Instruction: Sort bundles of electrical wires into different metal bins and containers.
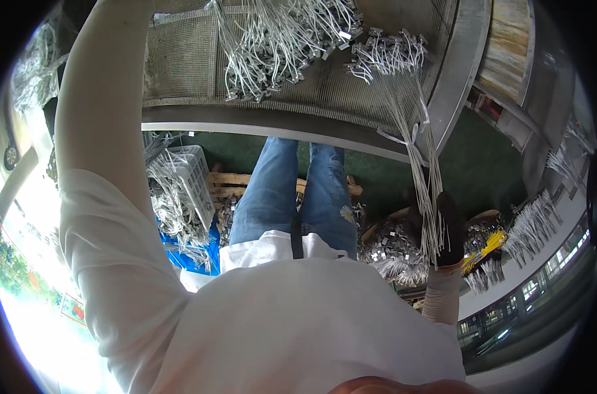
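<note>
Gloved right hand (448, 230), fingers seemingly closed around white cable bundle (422, 171).

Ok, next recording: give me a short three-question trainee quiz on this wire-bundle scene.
1. True or false: the right hand, in a dark glove, grips a tied bundle of thin white wires with metal end clips.
2. Where do the clip ends of that bundle rest?
A. in the white plastic crate
B. on the grey mesh-topped table
C. on the blue plastic sheet
3. Fill in: the left arm reaches up out of the picture, so the left hand is ____.

Key: 1 true; 2 B; 3 not visible.
</note>
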